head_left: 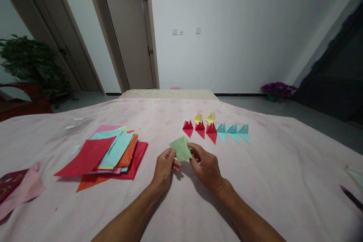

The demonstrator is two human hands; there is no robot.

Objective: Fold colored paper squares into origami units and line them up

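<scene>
A small folded square of light green paper [180, 148] is held up between my two hands, above the cloth. My left hand [165, 166] pinches its lower left edge between thumb and fingers. At its right corner my right hand [206, 164] grips the paper, thumb below and fingertips on top. Just beyond stand folded paper birds in rows: red ones [199, 129], light blue ones [232, 133] and yellow ones [210, 118] behind.
A loose stack of coloured paper sheets [96, 155] lies on the left of the pink patterned cloth [159, 208]. At the far left is a dark red packet [13, 183] with pink paper. A dark pointed object [351, 197] lies at the right edge.
</scene>
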